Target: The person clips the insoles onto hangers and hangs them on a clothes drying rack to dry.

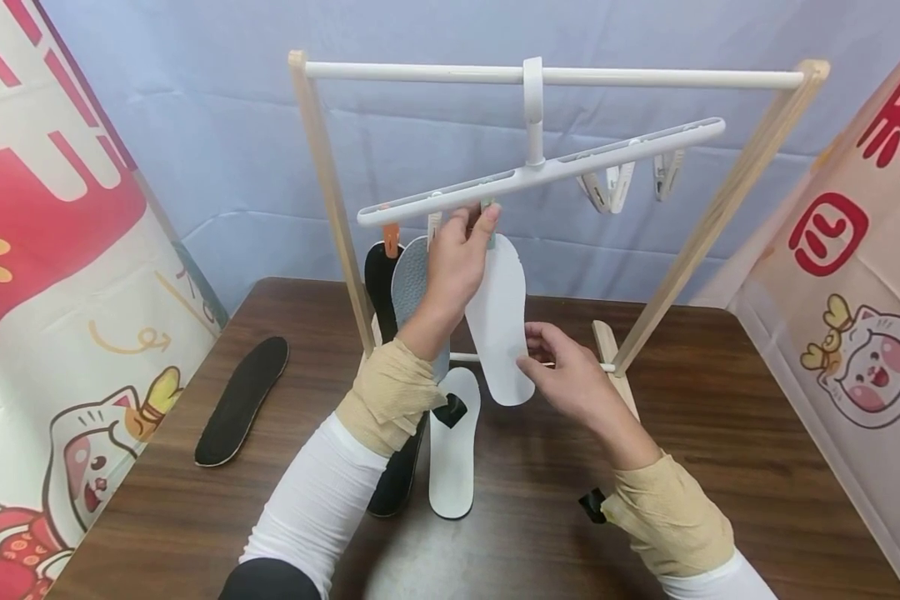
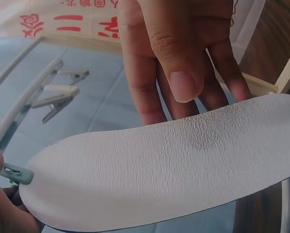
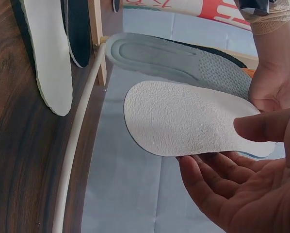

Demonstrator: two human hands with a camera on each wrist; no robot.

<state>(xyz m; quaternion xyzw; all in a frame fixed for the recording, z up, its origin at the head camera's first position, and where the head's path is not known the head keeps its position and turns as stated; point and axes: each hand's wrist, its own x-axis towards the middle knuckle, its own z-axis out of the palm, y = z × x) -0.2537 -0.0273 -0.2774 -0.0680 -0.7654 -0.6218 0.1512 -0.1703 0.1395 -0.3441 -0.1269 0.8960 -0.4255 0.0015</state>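
A white insole (image 1: 498, 325) hangs toe-up below the tilted clip hanger (image 1: 450, 196). At its top edge a green clothespin (image 2: 18, 174) bites the insole, and my left hand (image 1: 457, 262) pinches that clothespin between thumb and fingers. My right hand (image 1: 570, 371) is beside the insole's lower right edge. Its fingers are loosely extended, reaching behind the edge, while the thumb (image 2: 186, 85) stands off the front face. Left of the white insole hang a grey textured insole (image 3: 157, 58) from a white clothespin (image 1: 434, 225) and a black insole (image 1: 380, 283) from an orange clothespin (image 1: 391, 240).
The hanger hooks over the white rail (image 1: 420, 73) of a wooden stand (image 1: 720, 225). Unused white clothespins (image 1: 618, 187) dangle from its raised right end. On the brown table (image 1: 720, 467) lie a black insole (image 1: 243, 400) at left, a white insole (image 1: 452, 471) and another black one (image 1: 397, 483).
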